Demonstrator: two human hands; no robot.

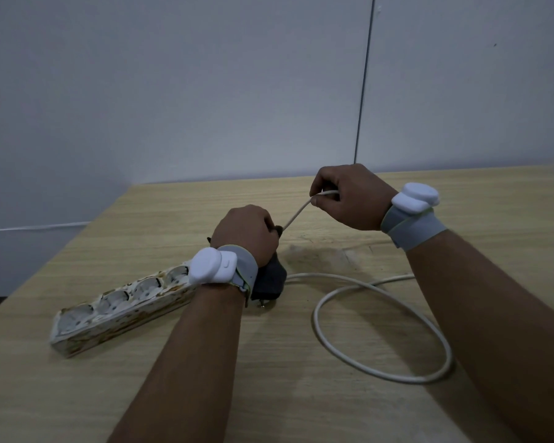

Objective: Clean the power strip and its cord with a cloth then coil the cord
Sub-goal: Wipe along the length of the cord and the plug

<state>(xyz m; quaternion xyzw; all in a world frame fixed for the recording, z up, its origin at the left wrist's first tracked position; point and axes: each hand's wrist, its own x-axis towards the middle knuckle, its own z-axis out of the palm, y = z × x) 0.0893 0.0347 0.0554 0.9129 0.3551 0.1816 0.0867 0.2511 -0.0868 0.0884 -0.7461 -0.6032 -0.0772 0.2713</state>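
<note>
Pale walls rise behind the wooden surface [173,362] where my hands work. My left hand [243,233] grips a dark cloth [269,276] around the white cord [296,212]; my right hand [349,196] pinches the cord higher up, taut between them. More cord loops to my right. A stained power strip [119,310] lies to my left.

A bare, office-like room.
A pale wood-grain worktop [160,219] stands against plain grey-white wall panels [205,84], with a dark vertical seam [365,78] at the upper right of the frame.
</note>
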